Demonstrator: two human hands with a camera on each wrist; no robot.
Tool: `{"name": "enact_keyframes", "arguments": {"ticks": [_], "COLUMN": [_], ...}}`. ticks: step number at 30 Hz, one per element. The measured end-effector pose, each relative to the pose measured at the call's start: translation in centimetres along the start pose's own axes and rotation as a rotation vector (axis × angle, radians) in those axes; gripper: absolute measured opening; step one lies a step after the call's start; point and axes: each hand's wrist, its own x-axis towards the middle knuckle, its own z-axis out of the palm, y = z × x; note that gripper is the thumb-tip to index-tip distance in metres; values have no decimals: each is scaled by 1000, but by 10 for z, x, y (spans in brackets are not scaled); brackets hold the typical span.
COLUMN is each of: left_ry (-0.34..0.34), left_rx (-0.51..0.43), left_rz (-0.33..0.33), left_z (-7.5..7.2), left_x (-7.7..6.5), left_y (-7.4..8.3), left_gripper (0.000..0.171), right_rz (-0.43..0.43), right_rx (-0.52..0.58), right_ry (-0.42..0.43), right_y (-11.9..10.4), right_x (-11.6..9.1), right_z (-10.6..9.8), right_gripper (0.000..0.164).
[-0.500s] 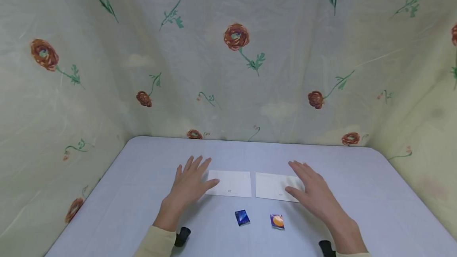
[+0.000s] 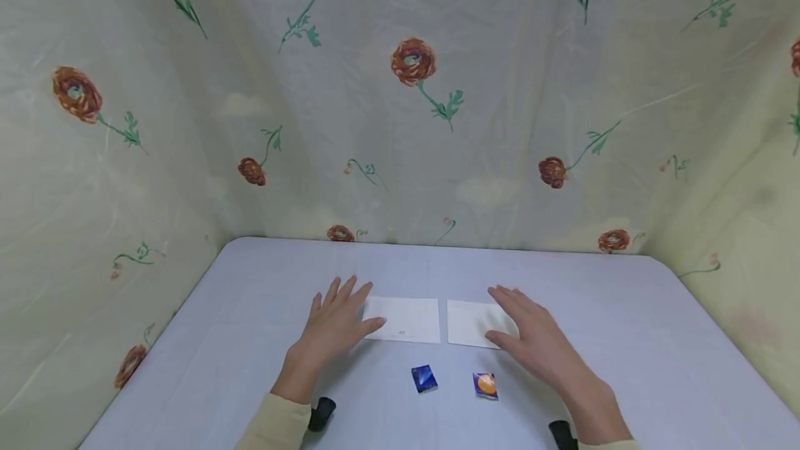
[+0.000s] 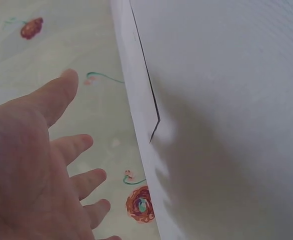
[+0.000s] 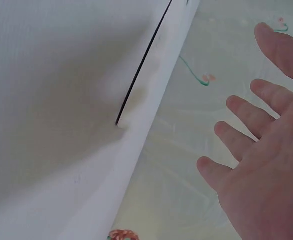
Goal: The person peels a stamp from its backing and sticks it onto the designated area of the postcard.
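Observation:
Two white paper cards lie side by side on the table in the head view, the left card and the right card. Nearer to me are a small dark blue packet and a small purple packet with an orange disc. My left hand hovers by the left card's outer end, fingers spread and holding nothing. Over the outer part of the right card is my right hand, fingers extended, also holding nothing. Both wrist views show bare palms, the left hand and the right hand, above the table.
A white-covered table with rounded far corners carries everything. Behind it and at both sides hangs a pale curtain with printed red flowers. A black wrist mount sits at the left cuff, another at the right.
My right hand has shifted left, farther over the right card. My left hand has barely moved. Cards and packets lie where they were.

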Motion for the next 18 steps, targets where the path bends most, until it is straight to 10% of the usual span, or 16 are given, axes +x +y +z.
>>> {"name": "enact_keyframes", "arguments": {"ticks": [18], "left_ry": [-75], "left_rx": [-24], "left_rz": [23], "left_z": [2], "left_x": [-3], "left_y": [-7], "left_gripper": [65], "right_rz": [20], "right_rx": [72], "right_ry": [-106], "right_y": [-15], "right_x": [1], "right_z": [12], "right_gripper": [67]}}
